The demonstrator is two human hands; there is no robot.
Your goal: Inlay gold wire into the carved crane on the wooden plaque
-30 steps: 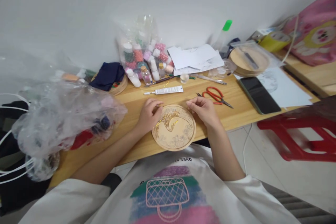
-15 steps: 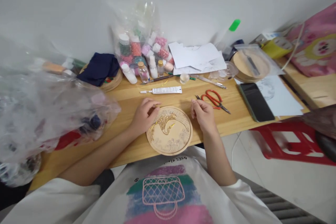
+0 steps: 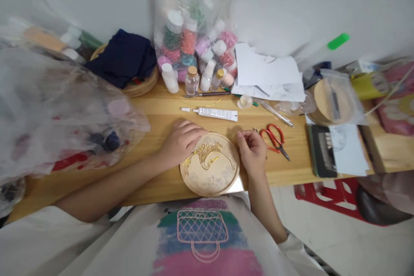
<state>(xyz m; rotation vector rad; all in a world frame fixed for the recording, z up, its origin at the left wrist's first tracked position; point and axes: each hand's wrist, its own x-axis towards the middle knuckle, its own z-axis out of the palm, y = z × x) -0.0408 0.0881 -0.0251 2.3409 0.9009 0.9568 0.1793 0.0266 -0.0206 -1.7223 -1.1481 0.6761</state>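
A round wooden disc with a gold bird outline and faint wave lines lies at the table's front edge. My left hand rests on its upper left rim, fingers bent and close together; whether anything is under them is hidden. Just right of the disc, my right hand is closed, thumb against the curled fingers, and what it may pinch is too small to make out. Red-handled pliers lie beside that hand. Behind the disc lies a white tube with a thin gold wire near it.
Small bottles and a clear bag of jars stand at the back, beside white papers. Plastic bags and dark blue cloth are on the left. A phone and a red stool are on the right.
The view has shifted and tilted, so the table items appear displaced. My hands stay near the disc with similar finger poses; a bright reflection now shows on the phone.
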